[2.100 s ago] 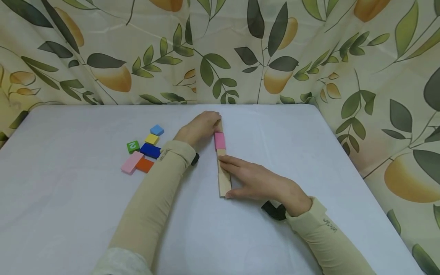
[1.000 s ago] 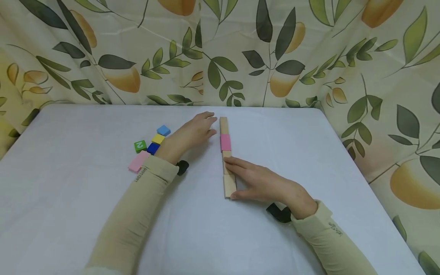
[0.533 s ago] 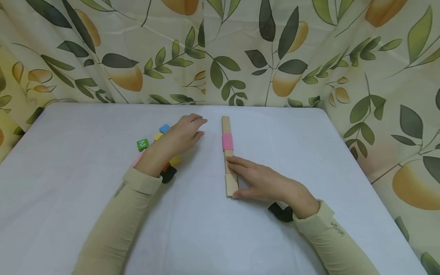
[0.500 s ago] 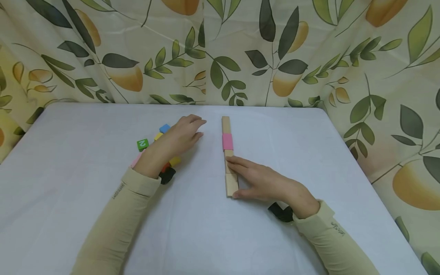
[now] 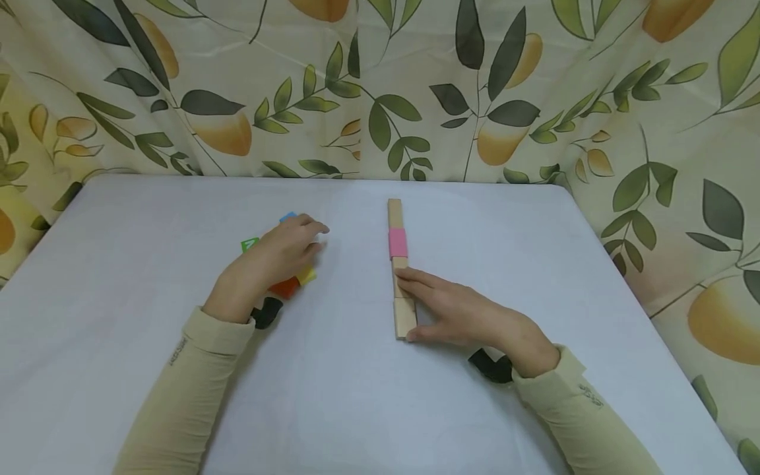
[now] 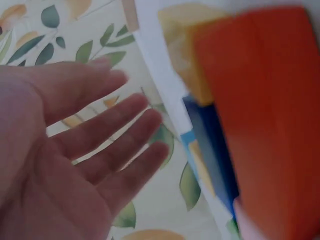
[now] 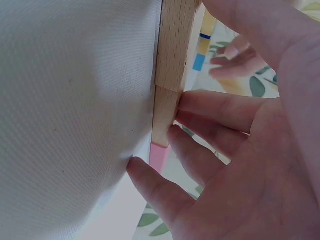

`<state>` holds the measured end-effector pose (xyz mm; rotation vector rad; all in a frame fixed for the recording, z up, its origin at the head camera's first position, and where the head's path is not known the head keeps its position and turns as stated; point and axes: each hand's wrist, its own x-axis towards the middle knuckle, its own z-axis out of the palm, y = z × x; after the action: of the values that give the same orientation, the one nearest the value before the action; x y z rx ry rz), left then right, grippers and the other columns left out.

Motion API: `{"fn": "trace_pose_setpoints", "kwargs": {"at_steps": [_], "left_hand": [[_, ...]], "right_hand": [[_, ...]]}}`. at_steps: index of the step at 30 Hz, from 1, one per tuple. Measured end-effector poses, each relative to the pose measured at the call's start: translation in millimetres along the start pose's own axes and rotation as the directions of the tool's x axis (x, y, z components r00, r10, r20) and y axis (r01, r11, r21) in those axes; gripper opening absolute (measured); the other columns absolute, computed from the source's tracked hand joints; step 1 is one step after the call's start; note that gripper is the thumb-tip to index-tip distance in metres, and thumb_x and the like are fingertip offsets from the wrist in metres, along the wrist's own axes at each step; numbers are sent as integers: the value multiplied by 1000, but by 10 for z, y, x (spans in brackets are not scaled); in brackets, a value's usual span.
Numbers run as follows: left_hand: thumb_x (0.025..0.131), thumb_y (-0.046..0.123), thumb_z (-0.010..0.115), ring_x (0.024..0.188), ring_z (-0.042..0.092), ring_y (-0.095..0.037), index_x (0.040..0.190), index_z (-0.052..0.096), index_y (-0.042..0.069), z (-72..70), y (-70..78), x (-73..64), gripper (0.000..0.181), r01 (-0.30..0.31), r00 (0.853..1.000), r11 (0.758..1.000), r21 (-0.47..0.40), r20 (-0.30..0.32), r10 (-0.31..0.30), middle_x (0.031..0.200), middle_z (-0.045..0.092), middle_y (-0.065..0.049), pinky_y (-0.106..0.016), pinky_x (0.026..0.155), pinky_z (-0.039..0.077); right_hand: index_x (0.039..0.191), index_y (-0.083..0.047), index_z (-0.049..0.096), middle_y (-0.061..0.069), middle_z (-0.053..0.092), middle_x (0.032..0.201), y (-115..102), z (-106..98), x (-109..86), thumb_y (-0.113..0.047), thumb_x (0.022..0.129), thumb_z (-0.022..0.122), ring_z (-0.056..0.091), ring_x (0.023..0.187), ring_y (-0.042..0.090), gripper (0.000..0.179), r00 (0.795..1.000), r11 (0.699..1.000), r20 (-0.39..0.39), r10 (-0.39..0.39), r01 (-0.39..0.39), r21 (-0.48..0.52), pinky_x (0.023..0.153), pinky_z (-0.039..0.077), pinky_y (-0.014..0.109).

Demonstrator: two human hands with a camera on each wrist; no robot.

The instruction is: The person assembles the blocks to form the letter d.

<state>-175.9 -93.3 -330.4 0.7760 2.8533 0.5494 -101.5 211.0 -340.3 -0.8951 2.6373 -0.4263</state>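
Observation:
A straight row of several blocks runs away from me on the white table: plain wooden blocks [image 5: 405, 318] with one pink block [image 5: 398, 243] among them. My right hand [image 5: 463, 313] lies along the row's right side, its straight fingers touching the wood and the thumb by the near end. Over on the left, my left hand [image 5: 267, 257] hovers above a cluster of coloured blocks, fingers loosely spread and holding nothing. Around it show an orange-red block [image 5: 285, 287], a yellow block [image 5: 307, 276], a light blue block [image 5: 287, 216] and a green block [image 5: 246, 245]. A dark blue block [image 6: 212, 150] appears in the left wrist view.
The white tabletop [image 5: 332, 396] spreads around both hands. Its far edge meets a leaf-and-fruit patterned cloth [image 5: 332, 99]. Black straps [image 5: 491, 366] sit at both wrists.
My left hand has left the far end of the row and moved left and nearer, over the coloured blocks. The right hand stays against the row; the view has shifted slightly.

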Motion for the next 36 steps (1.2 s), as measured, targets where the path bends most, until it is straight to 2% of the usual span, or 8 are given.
{"fn": "trace_pose_setpoints", "kwargs": {"at_steps": [7, 12, 17, 20, 24, 27, 30, 36], "left_hand": [[98, 1, 56, 117, 54, -33, 126, 62, -1, -91, -31, -53, 29, 17, 996, 1000, 13, 87, -18, 123, 60, -20, -43, 102, 49], [97, -3, 54, 118, 52, -32, 125, 62, 1, -156, -62, -96, 30, 79, 989, 997, -17, 131, -76, 124, 60, -20, -47, 104, 46], [95, -10, 46, 124, 50, -34, 121, 62, 1, -182, -74, -149, 33, 167, 968, 984, -64, 199, -152, 128, 59, -20, -50, 107, 44], [94, -13, 44, 117, 53, -32, 118, 65, 2, -150, -95, -146, 35, 173, 968, 983, -54, 194, -160, 124, 62, -18, -47, 103, 47], [92, -14, 52, 102, 56, -29, 113, 67, 2, -76, -139, -97, 30, 113, 982, 993, 15, 152, -114, 114, 67, -16, -43, 94, 50], [92, -13, 54, 105, 56, -28, 115, 66, 3, -43, -138, -77, 31, 108, 982, 993, 47, 151, -114, 118, 67, -15, -44, 96, 50], [93, -12, 53, 113, 54, -28, 120, 64, 5, -41, -114, -70, 34, 130, 977, 990, 48, 162, -137, 126, 63, -14, -45, 101, 49], [94, -11, 53, 115, 54, -28, 121, 64, 4, -31, -96, -48, 33, 127, 979, 991, 46, 154, -132, 127, 63, -14, -45, 102, 48]], "right_hand": [[153, -5, 35, 6, 26, 164, 18, -7, -23, -43, 87, 74, 35, 147, 29, 85, 1000, 1000, -3, -1, 1, -9, 113, 40, 49], [153, -5, 35, 6, 25, 164, 29, -14, -29, -43, 88, 74, 35, 147, 29, 85, 1000, 1000, -7, 2, -2, -16, 113, 39, 50], [154, -7, 34, 5, 24, 164, 29, -13, -30, -45, 88, 73, 33, 148, 29, 86, 1000, 1000, 2, 10, -10, -4, 113, 39, 51], [154, -7, 34, 5, 24, 164, 25, -8, -28, -45, 88, 73, 33, 148, 29, 86, 1000, 1000, 3, 7, -7, 3, 114, 38, 51], [153, -7, 34, 5, 25, 164, 20, -1, -19, -45, 87, 73, 33, 148, 28, 86, 1000, 1000, 1, 6, -6, 6, 114, 38, 50], [153, -7, 34, 4, 25, 164, 19, 4, -13, -45, 87, 73, 33, 148, 28, 86, 1000, 1000, 3, 7, -7, 2, 114, 38, 49], [153, -7, 34, 5, 25, 164, 22, 2, -10, -45, 87, 73, 33, 148, 29, 86, 1000, 1000, 5, 10, -10, -3, 114, 38, 50], [154, -6, 34, 6, 24, 164, 26, -3, -1, -44, 87, 73, 33, 148, 29, 86, 1000, 1000, 9, 10, -10, 0, 114, 38, 50]]}}
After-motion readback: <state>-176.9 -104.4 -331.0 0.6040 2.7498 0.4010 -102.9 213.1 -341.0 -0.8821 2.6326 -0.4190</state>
